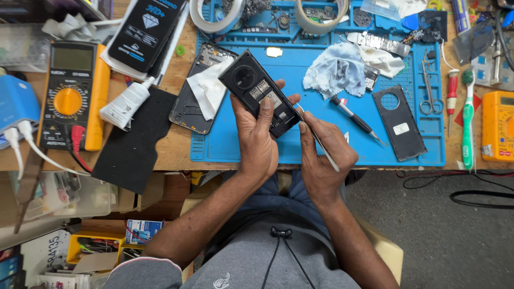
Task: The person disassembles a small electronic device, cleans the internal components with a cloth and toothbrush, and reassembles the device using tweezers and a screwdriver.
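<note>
The left hand (257,134) is closed around an opened phone (261,92), with the thumb lying across its bare inside. The phone is tilted, its top end pointing to the upper left of the frame. It sits in the middle of the frame, held up over the near part of the blue mat (300,144).

The right hand (324,152) is just beside it, to the right. Its fingers pinch a thin metal tool (321,144). The tip of the tool touches the lower right end of the phone. Both hands hang over the front edge of the wooden bench (176,152), and the arms come up from the bottom of the frame.

There is some bare blue mat just under and to the right of the hands. Further right on the mat lie a black screwdriver (356,120) and a black back cover (399,123) with a round hole. A crumpled blue-white cloth (337,69) lies above the hands. To the left, another phone frame (198,91) with a white tissue on it lies across the mat's left edge, close to the held phone. Scissors (428,88) and a green toothbrush (467,118) lie near the mat's right edge. At the upper left of the frame are a yellow meter (69,96) and a white glue tube (126,104).
</note>
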